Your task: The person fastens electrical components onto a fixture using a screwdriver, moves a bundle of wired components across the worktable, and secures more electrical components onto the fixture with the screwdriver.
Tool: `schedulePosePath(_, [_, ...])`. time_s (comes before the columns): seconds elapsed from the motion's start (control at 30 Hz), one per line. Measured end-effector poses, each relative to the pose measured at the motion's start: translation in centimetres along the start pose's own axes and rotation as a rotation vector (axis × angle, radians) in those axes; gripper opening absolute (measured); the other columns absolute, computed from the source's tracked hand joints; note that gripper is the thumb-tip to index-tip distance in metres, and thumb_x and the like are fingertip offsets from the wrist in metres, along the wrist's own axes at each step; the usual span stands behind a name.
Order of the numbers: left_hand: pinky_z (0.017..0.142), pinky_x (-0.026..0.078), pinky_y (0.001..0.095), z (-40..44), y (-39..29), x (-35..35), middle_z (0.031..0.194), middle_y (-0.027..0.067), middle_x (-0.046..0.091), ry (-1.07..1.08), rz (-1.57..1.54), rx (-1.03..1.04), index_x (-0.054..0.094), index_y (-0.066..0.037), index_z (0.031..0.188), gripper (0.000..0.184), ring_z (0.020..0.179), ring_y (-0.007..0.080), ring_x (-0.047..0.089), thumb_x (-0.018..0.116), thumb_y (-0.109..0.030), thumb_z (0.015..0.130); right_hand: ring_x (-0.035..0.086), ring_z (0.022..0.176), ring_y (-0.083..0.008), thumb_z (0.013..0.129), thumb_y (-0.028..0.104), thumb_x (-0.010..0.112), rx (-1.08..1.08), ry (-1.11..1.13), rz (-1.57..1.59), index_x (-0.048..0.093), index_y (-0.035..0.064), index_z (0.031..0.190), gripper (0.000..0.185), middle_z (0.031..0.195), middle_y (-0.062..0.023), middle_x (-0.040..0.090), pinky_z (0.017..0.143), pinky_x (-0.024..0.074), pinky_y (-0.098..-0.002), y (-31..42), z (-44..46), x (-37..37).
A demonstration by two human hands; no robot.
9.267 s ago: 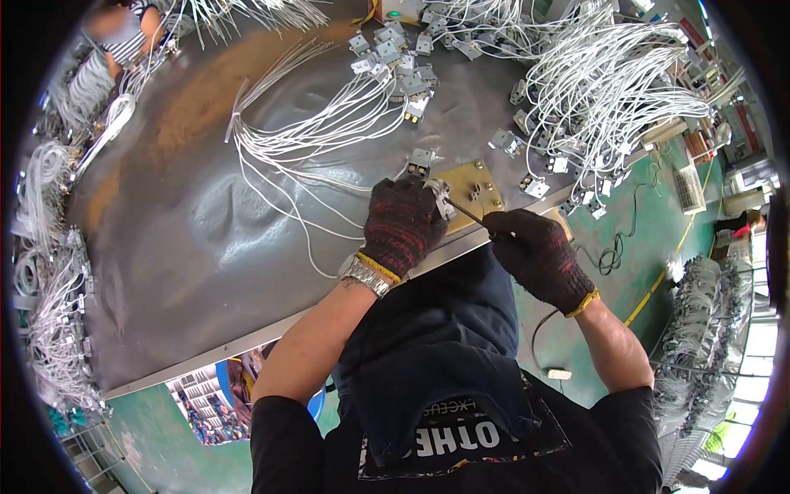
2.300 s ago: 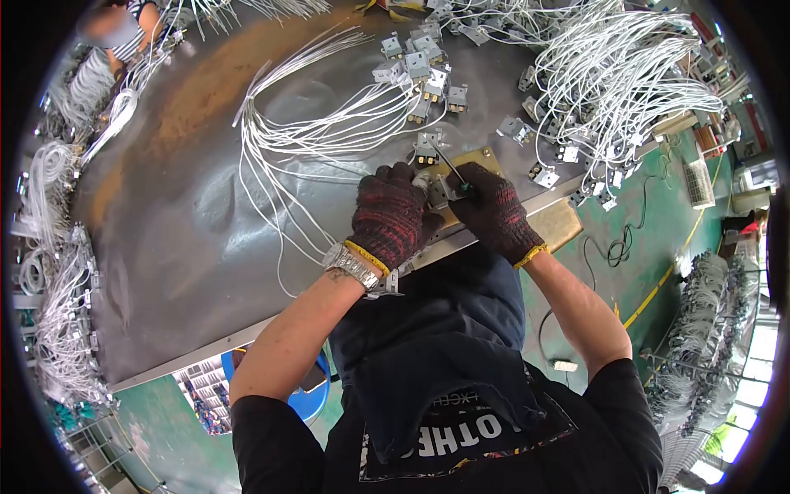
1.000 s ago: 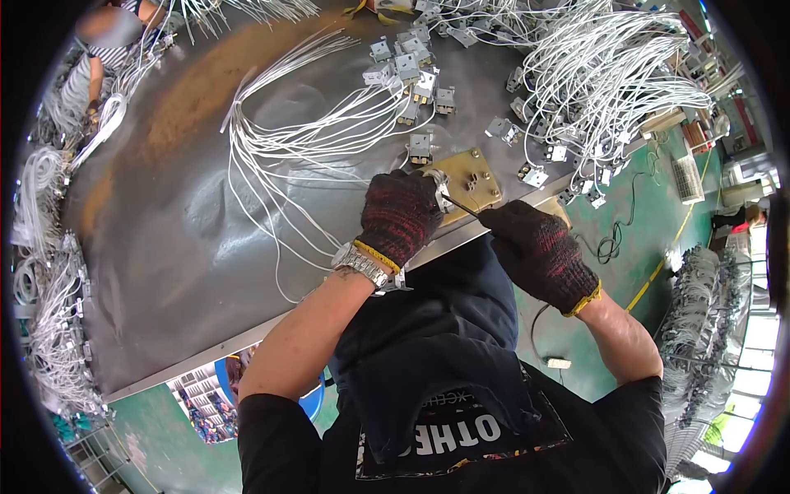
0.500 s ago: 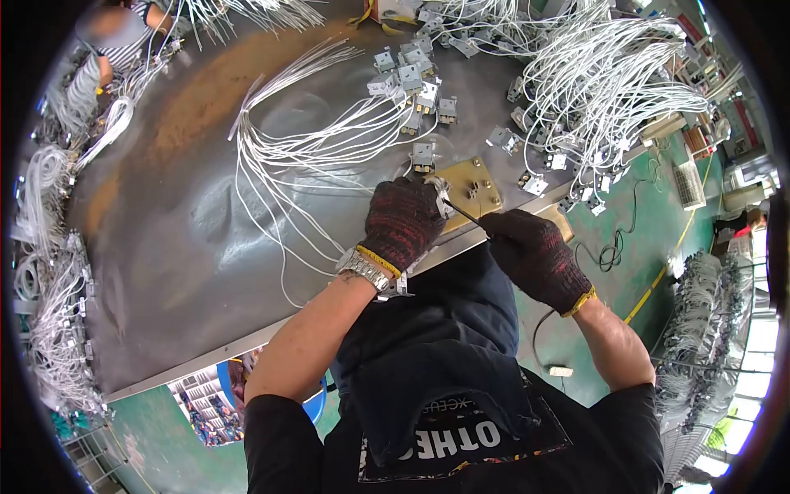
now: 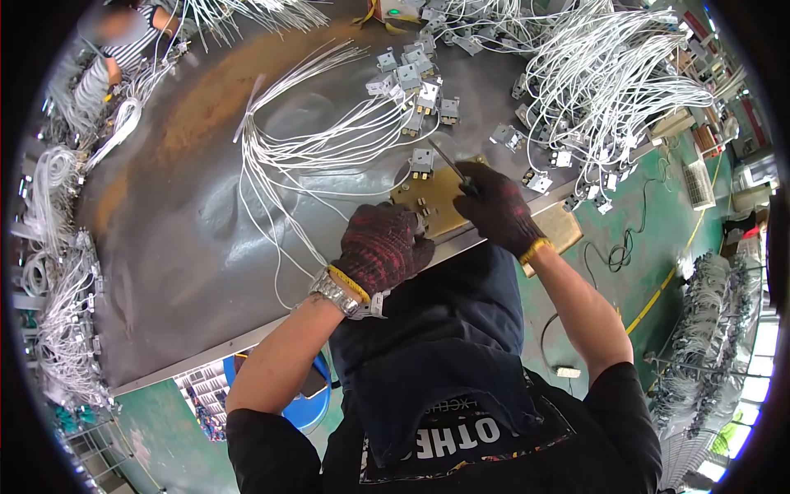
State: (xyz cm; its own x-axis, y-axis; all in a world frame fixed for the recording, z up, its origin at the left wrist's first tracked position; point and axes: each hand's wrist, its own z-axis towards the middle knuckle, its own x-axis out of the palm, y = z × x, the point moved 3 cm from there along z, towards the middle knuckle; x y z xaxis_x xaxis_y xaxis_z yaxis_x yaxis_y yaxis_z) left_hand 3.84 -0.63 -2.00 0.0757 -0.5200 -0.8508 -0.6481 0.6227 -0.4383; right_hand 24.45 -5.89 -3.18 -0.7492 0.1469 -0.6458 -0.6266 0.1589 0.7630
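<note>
A brass-coloured plate with small posts (image 5: 436, 200) lies at the metal table's front edge. My right hand (image 5: 491, 202), in a dark red-black glove, is closed round a screwdriver (image 5: 445, 156) over the plate's right part; its shaft points up and left. Left of the plate, my gloved left hand (image 5: 383, 244) has its fingers curled; what they hold, if anything, is hidden. A grey connector block (image 5: 422, 163) stands just behind the plate. Beyond it lie more grey connectors (image 5: 409, 76), wired to a bundle of white cables (image 5: 313, 140).
A large heap of white wires with connectors (image 5: 613, 74) covers the table's back right. More wire bundles (image 5: 62, 313) hang along the left edge. Another person (image 5: 136, 41) is at the far left corner. A blue bin (image 5: 309, 405) stands below the table's front edge.
My right hand has moved left over the plate, and the screwdriver now points up and left. My left hand has moved down and left, uncovering the plate's left part.
</note>
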Motion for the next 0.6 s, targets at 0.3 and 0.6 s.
schedulePosePath(0.3, [0.092,0.053,0.0489,1.0,1.7,-0.2,0.117,0.0212,0.067,-0.250,0.098,-0.196,0.062,-0.001,0.124,0.070,0.107,0.0347,0.066,0.074,-0.049,0.074,0.069,0.066,-0.0193,0.086,0.018,0.074,0.118,0.215,0.087,0.051,0.0040,0.146,0.066,0.109,-0.0163,0.071,0.049,0.0577,-0.0345,1.4,6.6,3.1])
schedulePosePath(0.6, [0.092,0.054,0.0490,1.1,4.1,-0.5,0.115,0.0241,0.065,-0.257,0.109,-0.151,0.063,0.001,0.117,0.064,0.104,0.0405,0.066,0.075,-0.048,0.076,0.065,0.064,-0.0151,0.090,0.013,0.069,0.230,0.399,0.417,0.055,-0.0025,0.138,0.052,0.089,-0.0097,0.068,0.053,0.0566,-0.0316,0.7,5.2,3.0])
